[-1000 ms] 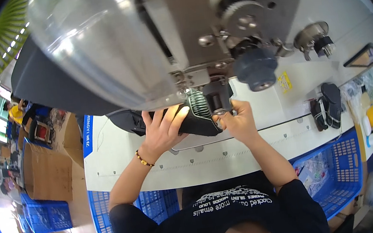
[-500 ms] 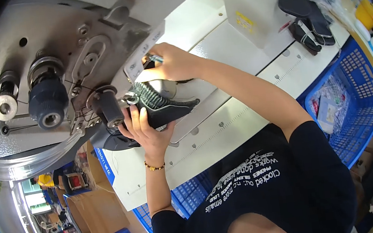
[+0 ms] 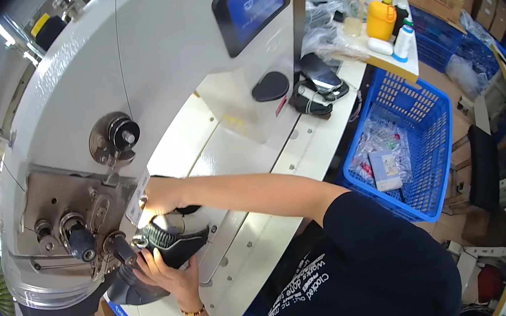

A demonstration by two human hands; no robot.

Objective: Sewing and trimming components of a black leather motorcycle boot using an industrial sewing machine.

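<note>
A dark piece that looks like a shoe upper [image 3: 185,247], with a ribbed grey-green band, lies under the head of a large white sewing machine [image 3: 78,122]. My left hand [image 3: 169,275], with a beaded bracelet at the wrist, grips its near side, fingers on top and thumb at the edge. Beyond the piece, my right hand [image 3: 164,196] is bent in close beside the machine's needle area, fingers curled. The machine's head plate covers its fingertips, so what they hold is hidden. A bright lamp glow falls between the hands.
A blue basket [image 3: 445,153] with plastic bags stands right of the white worktable [image 3: 262,236]. Dark shoe parts [image 3: 312,100] and a phone [image 3: 320,72] lie on the far right. Behind are a yellow bottle [image 3: 380,20] and a glass jar [image 3: 353,6]. A screen [image 3: 256,6] is on the machine.
The view has swung, now showing more of the machine, its screen and the right-hand side table. Both hands stay at the dark piece under the machine head. A small teal item near my right fingers no longer shows.
</note>
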